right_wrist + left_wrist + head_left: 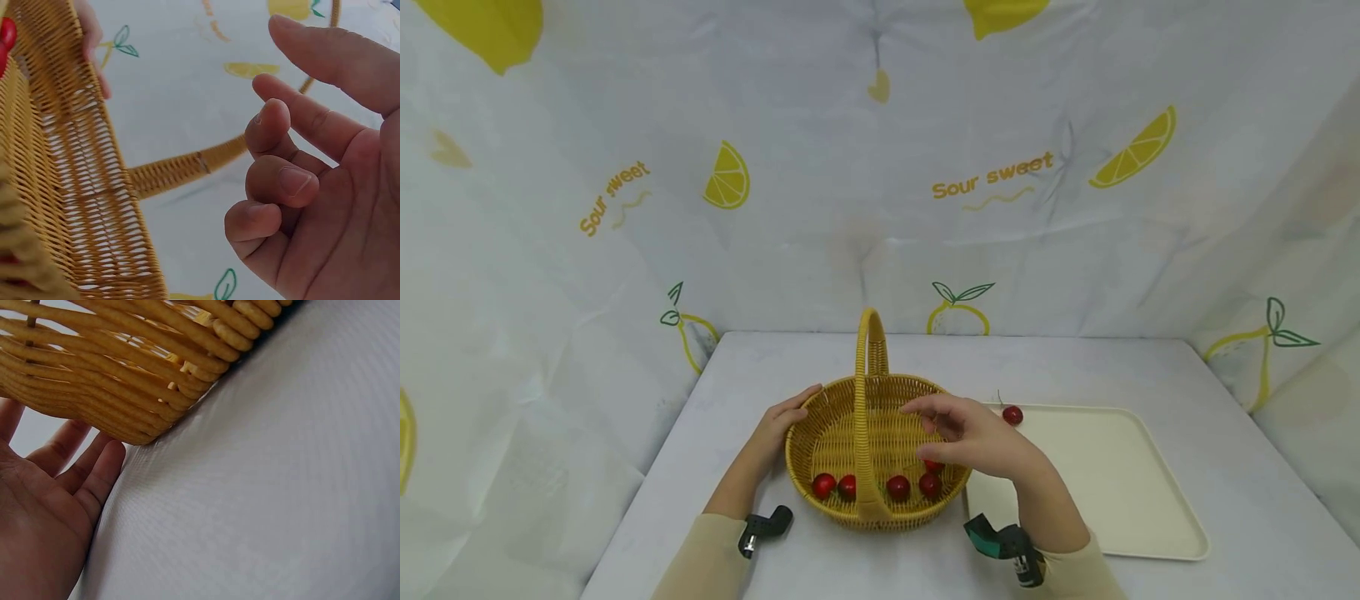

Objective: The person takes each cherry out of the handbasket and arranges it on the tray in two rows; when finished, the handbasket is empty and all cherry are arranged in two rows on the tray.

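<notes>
A yellow woven basket (880, 525) with a tall arched handle (863, 417) stands on the table, with several red cherries (898, 488) along its front inside. My left hand (777, 429) rests against the basket's left side, thumb at the rim; the left wrist view shows its fingers (103, 475) extended along the woven outer wall. Over the basket's right part hovers my right hand (973, 433), its fingers loosely bent and nothing between them. Close beneath its thumb, a cherry (933, 466) is partly hidden. The right wrist view has the palm and bent fingers (275, 181) beside the basket wall.
Right of the basket lies a cream rectangular tray (1112, 483), partly behind my right forearm. One cherry (1012, 415) with a stem sits at its back left edge. A white cloth (850, 250) with lemon prints hangs behind the white table (760, 358).
</notes>
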Available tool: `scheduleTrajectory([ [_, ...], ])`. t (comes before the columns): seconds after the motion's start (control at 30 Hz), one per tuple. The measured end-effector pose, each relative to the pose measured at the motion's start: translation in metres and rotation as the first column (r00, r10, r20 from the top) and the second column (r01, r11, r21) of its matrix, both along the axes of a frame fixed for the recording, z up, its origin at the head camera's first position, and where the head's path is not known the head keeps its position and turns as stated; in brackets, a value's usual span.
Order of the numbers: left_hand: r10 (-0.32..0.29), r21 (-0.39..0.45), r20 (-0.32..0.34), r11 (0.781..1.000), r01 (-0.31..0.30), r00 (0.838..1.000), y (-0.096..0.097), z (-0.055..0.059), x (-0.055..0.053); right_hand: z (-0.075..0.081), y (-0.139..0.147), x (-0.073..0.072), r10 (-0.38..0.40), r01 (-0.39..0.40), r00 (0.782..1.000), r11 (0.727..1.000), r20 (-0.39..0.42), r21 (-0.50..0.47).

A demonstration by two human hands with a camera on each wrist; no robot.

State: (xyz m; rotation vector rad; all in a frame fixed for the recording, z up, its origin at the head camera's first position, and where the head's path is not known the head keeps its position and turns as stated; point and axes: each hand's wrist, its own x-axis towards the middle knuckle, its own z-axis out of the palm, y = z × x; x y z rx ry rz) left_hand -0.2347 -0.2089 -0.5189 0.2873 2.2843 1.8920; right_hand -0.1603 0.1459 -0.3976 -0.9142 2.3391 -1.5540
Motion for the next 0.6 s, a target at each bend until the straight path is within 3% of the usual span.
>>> scheduleTrajectory([
  [0.27, 0.002, 0.002, 0.000, 1.000, -0.002, 1.000, 0.003, 0.002, -0.001, -0.028, -0.023, -0.011, 0.006, -0.006, 1.000, 0.978, -0.002, 0.209],
  [0.47, 0.002, -0.004, 0.002, 1.000, -0.002, 1.000, 0.003, 0.002, 0.000, -0.045, -0.038, -0.014, 0.031, -0.059, 0.995, 0.944, 0.091, 0.325],
  [0.6, 0.008, -0.018, 0.004, 1.000, -0.008, 1.000, 0.001, 0.003, 0.001, -0.053, -0.044, -0.014, 0.046, -0.082, 0.993, 0.930, 0.109, 0.359],
])
